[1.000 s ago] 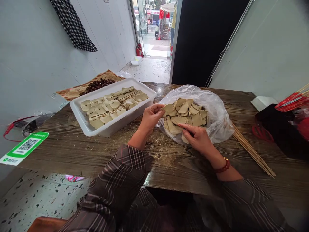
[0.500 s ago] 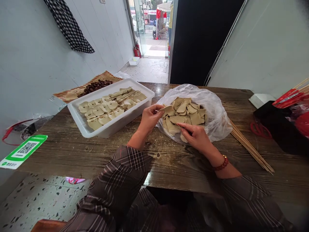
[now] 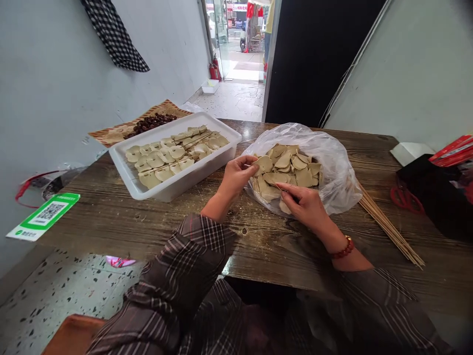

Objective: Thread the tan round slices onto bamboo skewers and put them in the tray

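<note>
Between the thumb and fingers of my left hand is a thin beige slice, held over the left side of an open clear plastic bag. Many similar slices lie piled in the bag. My right hand pinches a thin wooden skewer at the bag's near edge; most of the skewer is hidden by the hand. To the left, a white plastic tray holds rows of beige slices threaded on skewers.
Loose skewers lie right of the bag, near red scissors and a black box. Dark red pieces sit on patterned paper behind the tray. A green QR card is at the table's left edge.
The view has shifted slightly, moving the scene right and a little up. The slice in my left hand now shows more of its flat face. Both hands keep their grips.
</note>
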The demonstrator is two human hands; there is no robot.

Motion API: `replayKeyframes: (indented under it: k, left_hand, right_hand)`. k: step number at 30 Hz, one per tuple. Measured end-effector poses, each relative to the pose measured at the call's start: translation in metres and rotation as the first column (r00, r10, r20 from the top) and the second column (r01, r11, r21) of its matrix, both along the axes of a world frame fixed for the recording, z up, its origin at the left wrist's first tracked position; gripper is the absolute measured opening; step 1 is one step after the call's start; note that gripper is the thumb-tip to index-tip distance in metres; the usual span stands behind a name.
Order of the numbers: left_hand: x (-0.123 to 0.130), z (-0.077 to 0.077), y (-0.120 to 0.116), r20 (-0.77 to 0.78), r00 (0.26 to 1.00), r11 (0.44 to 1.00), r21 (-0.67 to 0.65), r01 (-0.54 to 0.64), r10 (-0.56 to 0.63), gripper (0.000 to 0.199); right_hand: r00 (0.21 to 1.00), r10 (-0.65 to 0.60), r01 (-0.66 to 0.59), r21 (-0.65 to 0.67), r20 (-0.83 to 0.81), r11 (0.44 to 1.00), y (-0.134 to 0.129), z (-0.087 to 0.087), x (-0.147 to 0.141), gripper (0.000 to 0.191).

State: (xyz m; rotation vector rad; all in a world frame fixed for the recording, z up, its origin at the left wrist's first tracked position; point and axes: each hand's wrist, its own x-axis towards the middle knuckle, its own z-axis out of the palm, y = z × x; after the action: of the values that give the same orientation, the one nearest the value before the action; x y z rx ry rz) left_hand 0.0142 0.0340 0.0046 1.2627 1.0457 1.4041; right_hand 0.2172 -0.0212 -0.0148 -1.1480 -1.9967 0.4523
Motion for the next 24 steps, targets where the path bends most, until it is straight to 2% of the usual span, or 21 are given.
replayKeyframes:
  k: [7,17,24]
  left_hand:
    - [0.0004,0.0015,-0.0020,0.208,0.977,0.981,-0.176,0.080,-0.042,0.025]
    - [-0.0006,-0.0027,0.0004,0.316,0.949,0.969,-0.232,0.082,-0.005,0.022]
    - [-0.0001,-0.0007,-0.0016,0.397,0.918,0.948,-0.292,0.127,0.000,0.022]
  right_hand:
    - [1.000,0.009,-0.009,-0.001,0.000,1.000,-0.0004,-0.0011,0.0015,0.033]
    - [0.998,0.045,-0.044,0.021,-0.041,0.999,0.0003,-0.0008,0.0020,0.032]
    - [0.997,0.045,-0.043,0.033,-0.056,0.999,0.0007,-0.0023,0.0018,0.031]
